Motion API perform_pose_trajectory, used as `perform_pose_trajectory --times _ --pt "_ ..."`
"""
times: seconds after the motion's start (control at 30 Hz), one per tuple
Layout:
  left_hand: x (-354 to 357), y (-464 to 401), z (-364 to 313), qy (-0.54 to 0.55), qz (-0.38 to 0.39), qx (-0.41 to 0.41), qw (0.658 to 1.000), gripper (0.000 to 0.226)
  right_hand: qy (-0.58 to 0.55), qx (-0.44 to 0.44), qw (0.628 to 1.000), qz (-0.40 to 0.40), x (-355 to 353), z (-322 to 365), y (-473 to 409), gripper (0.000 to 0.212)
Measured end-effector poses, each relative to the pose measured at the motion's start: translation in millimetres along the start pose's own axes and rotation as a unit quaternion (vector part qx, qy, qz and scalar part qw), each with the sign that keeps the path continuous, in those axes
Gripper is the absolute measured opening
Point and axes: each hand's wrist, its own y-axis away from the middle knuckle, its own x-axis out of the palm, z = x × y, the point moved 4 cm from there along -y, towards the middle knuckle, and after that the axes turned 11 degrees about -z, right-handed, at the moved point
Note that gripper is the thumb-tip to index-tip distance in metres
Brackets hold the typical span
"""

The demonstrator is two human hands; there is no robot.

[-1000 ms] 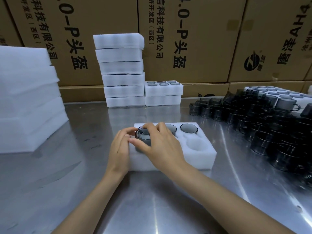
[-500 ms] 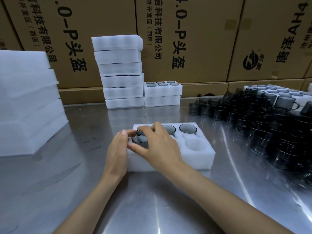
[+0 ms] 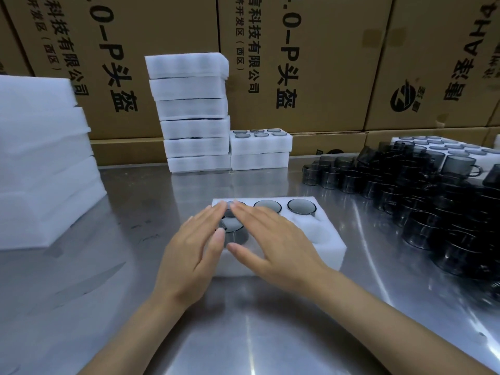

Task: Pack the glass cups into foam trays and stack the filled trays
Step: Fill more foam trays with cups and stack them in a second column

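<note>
A person is working at a stainless steel table (image 3: 243, 334), seen from a camera on their head looking down at both hands. A white foam tray (image 3: 319, 253) with six round pockets is lying in front of them. Both hands are hovering flat over its left side with fingers straight and spread, gripping nothing. The left hand (image 3: 194, 247) and right hand (image 3: 273, 239) are sitting side by side, fingertips nearly meeting. Between them a smoky grey glass cup (image 3: 231, 226) is showing in the near left pocket; whether the palms are touching it is unclear.

In the far row, the middle cup (image 3: 267, 206) and the right cup (image 3: 301, 206) are already sitting in their pockets, and the far left pocket looks filled too, though fingers are hiding most of it. The near right pocket (image 3: 315, 232) is plainly empty; the near middle one is hidden under the right hand. So this tray appears a little over half packed.

At the back, a tall stack of foam trays (image 3: 193, 112) is standing beside a shorter stack (image 3: 261, 151) whose top tray is showing six cups. To the right, a large crowd of loose cups (image 3: 422, 201) is waiting, so much packing seems to remain. A pile of foam pieces (image 3: 40, 158) is sitting on the left. Cardboard boxes (image 3: 297, 63) are lining the wall behind.
</note>
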Motion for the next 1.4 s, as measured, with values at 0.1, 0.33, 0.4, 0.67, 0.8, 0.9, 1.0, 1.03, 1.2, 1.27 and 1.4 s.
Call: perform_pose_trajectory --times 0.1,0.33,0.4,0.67,0.8,0.9,1.0,1.03,1.2,1.27,1.4 --pt "-1 3 2 -0.062 0.026 -0.012 0.998 0.056 0.037 0.004 0.999 -0.003 5 2 4 0.061" --pt "5 9 1 -0.123 0.072 0.000 0.990 0.063 0.077 -0.022 0.997 0.004 9 2 11 0.058" --pt "5 9 2 -0.117 0.068 -0.012 0.991 0.064 0.083 -0.019 0.996 0.008 9 3 12 0.059" --pt "-4 5 5 -0.007 -0.004 -0.058 0.998 0.044 0.027 -0.011 0.999 -0.020 -8 -1 13 0.052" --pt "-13 2 20 0.013 -0.065 -0.126 0.990 0.034 0.037 0.105 0.984 -0.142 -45 -40 9 0.038" --pt "-14 1 32 0.010 -0.071 -0.177 0.981 0.025 0.165 0.247 0.945 -0.138 -70 -87 16 0.037" --pt "-12 2 33 0.010 -0.057 -0.179 0.982 0.023 0.279 0.378 0.882 -0.030 -80 -122 36 0.045" --pt "-11 2 30 0.014 -0.050 -0.173 0.984 0.019 0.297 0.416 0.859 0.013 -81 -129 42 0.047" --pt "-7 4 25 0.004 -0.025 -0.143 0.989 0.029 0.321 0.482 0.811 0.087 -86 -147 52 0.051" --pt "-7 4 25 0.000 -0.024 -0.138 0.990 0.030 0.319 0.480 0.812 0.092 -86 -148 53 0.050" --pt "-7 4 26 -0.002 -0.022 -0.141 0.990 0.031 0.319 0.448 0.831 0.078 -79 -140 50 0.047"
